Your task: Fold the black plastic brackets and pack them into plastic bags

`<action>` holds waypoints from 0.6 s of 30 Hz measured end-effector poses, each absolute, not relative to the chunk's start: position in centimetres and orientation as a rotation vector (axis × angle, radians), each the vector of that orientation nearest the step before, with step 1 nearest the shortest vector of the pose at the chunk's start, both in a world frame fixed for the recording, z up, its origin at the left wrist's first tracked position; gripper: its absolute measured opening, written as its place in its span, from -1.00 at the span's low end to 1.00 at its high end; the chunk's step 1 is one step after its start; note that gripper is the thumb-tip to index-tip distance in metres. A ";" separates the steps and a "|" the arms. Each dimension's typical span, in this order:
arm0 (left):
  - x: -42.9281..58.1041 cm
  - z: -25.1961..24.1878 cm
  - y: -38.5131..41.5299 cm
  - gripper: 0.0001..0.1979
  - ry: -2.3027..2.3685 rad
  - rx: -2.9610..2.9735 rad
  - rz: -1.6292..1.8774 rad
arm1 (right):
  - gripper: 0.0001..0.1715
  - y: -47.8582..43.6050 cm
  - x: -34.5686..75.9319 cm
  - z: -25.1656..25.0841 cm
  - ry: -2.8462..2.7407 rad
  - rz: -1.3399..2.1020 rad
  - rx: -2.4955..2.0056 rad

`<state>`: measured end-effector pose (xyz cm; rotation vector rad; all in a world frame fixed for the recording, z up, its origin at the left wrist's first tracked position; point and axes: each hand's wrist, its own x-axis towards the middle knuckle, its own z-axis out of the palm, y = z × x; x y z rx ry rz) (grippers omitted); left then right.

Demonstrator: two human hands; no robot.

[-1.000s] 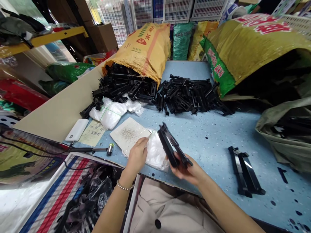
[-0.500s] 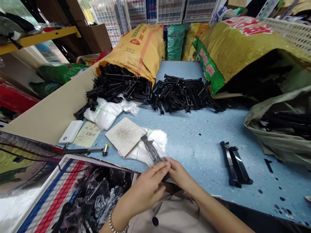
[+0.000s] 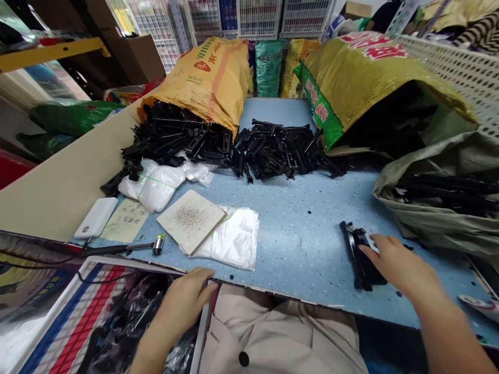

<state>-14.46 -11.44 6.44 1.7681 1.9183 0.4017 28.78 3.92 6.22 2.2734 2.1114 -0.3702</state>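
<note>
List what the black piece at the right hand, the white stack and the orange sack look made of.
Black piece: probably hard plastic, fairly glossy, with pale highlights; coated metal is possible.
White stack: likely thin plastic film, soft sheen, finely creased.
Orange sack: apparently woven plastic, slightly shiny and printed, with a frayed mouth.

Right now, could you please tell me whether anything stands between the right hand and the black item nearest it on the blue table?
Nothing visible does. The right hand is beside the black item, partly overlapping it in view; whether they touch is unclear.
</note>
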 end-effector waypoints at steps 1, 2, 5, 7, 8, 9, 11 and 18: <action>-12.9 5.8 -9.8 -0.80 1.896 1.767 0.496 | -0.54 3.9 29.9 5.8 2.022 -0.405 2.246; -11.3 5.2 -8.2 -0.82 1.907 1.753 0.591 | -0.56 3.6 30.7 5.3 1.970 -0.464 2.209; -7.6 3.8 -4.1 -0.85 2.054 1.694 0.792 | -0.66 2.7 32.1 4.2 1.959 -0.608 2.146; -6.8 3.2 -2.5 -0.93 2.064 1.603 0.845 | -0.68 2.4 32.3 3.9 1.995 -0.677 2.180; -6.9 3.0 -2.1 -0.99 2.043 1.558 0.858 | -0.68 2.3 32.2 3.9 2.019 -0.761 2.203; -7.3 2.9 -1.8 -0.92 2.018 1.518 0.869 | -0.68 2.3 31.9 4.0 2.048 -0.881 2.229; -8.7 2.7 -1.6 -0.85 1.976 1.455 0.885 | -0.62 2.3 30.2 4.2 2.109 -1.226 2.270; -11.6 1.8 -0.9 -0.77 1.879 1.202 1.004 | -0.58 3.1 16.4 4.8 1.771 -2.721 1.701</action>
